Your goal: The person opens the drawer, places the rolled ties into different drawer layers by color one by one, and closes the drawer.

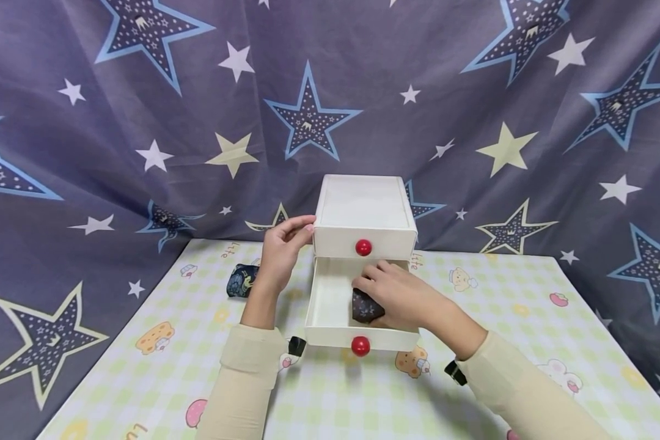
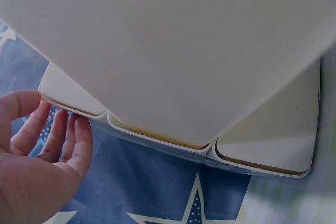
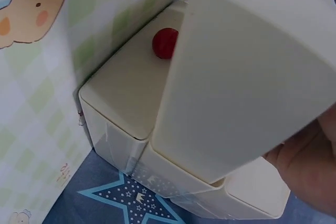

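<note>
A white drawer unit (image 1: 365, 203) with red knobs stands at the back of the table, its middle drawer (image 1: 330, 337) pulled out. Inside that drawer my right hand (image 1: 404, 294) grips a small dark cloth bundle (image 1: 366, 307) with a light pattern. In the right wrist view the drawer's outer wall (image 3: 241, 82) hides the bundle and most of the right hand (image 3: 310, 166). My left hand (image 1: 280, 253) touches the unit's upper left side. The left wrist view shows its fingers (image 2: 80, 145) lightly bent along that side, the thumb at the front edge.
A second dark bundle (image 1: 241, 281), blue with a yellowish pattern, lies on the table left of the unit, partly behind the left forearm. The table has a green checked cloth (image 1: 165, 379). A dark star-patterned curtain (image 1: 374, 140) hangs behind.
</note>
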`<state>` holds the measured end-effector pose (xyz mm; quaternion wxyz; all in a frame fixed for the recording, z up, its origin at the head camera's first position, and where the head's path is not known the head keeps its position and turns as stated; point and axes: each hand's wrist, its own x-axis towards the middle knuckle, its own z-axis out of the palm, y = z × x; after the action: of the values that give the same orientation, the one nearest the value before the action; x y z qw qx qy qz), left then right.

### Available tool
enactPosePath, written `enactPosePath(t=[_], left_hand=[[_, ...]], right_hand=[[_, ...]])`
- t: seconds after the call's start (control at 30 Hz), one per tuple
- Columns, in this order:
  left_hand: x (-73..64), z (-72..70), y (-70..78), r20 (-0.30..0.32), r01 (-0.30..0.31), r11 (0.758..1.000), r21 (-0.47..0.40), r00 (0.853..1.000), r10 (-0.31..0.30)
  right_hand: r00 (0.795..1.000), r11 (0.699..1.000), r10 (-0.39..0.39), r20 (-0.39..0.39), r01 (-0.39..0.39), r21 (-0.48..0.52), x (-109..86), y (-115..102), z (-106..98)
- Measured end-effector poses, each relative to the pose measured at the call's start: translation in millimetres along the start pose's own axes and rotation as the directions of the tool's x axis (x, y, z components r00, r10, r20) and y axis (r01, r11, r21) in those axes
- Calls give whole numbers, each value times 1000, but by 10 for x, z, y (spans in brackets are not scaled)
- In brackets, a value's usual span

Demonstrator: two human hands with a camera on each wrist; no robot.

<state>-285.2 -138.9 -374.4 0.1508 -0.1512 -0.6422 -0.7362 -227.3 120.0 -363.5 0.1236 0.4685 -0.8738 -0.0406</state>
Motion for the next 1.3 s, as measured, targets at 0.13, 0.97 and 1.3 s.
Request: enactPosePath(t=[0.13, 0.97, 1.3], left_hand=[[-3, 4, 8, -5, 2, 1000, 3, 1000, -2], [7, 4, -10, -4, 4, 1000, -9, 1000, -4], [5, 7, -12, -2, 3, 1000, -8, 1000, -3]], right_hand=[[1000, 999, 8, 4, -8, 41, -20, -1, -36], [999, 983, -19, -38, 25, 184, -103, -13, -110], [997, 981, 2, -71, 12, 192, -133, -21, -167]])
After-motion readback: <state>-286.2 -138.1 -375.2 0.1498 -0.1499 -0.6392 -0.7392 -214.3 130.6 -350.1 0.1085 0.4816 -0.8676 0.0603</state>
